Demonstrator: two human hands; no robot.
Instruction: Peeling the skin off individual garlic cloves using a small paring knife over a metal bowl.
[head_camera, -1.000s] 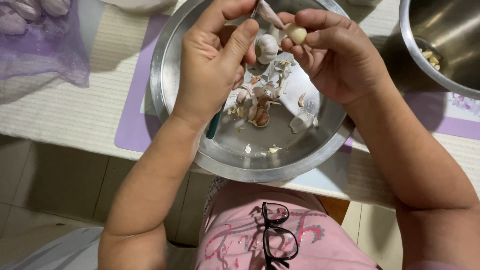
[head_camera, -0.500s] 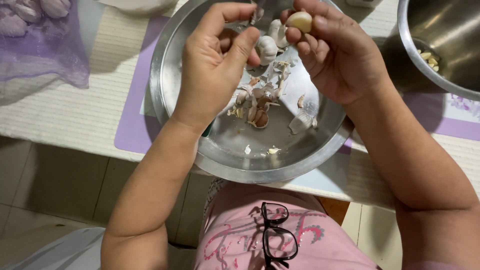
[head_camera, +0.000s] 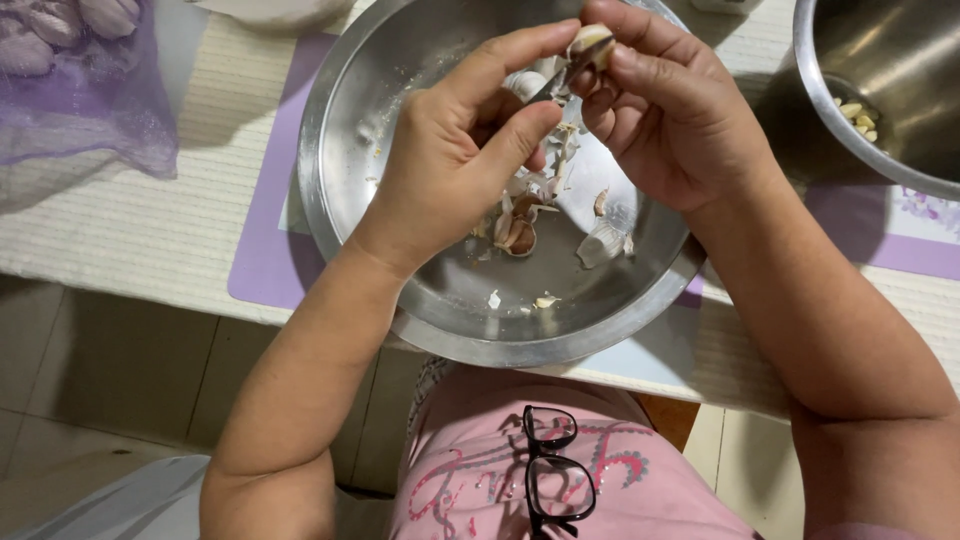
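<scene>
Peeling a garlic clove over the wide, round steel basin (head_camera: 440, 330)

Your right hand (head_camera: 680, 130) has its fingers closed around a pale, half-skinned garlic clove (head_camera: 590, 42), held above the basin's far side, while your left hand (head_camera: 455, 165) pinches a small, dark-bladed knife (head_camera: 552, 82) with its tip at the clove's skin. By the look of it, you are mid-peel; the next move calls for a light lift of the blade, kept off your right thumb. Loose papery garlic skins (head_camera: 520, 232) lie in the basin's middle. Right of the basin stands a deeper steel bowl (head_camera: 830, 115) holding peeled cloves (head_camera: 856, 115). Left of the basin, on the table (head_camera: 150, 240), lies a purple mesh bag (head_camera: 85, 100) of garlic bulbs; no label shows on it.
</scene>
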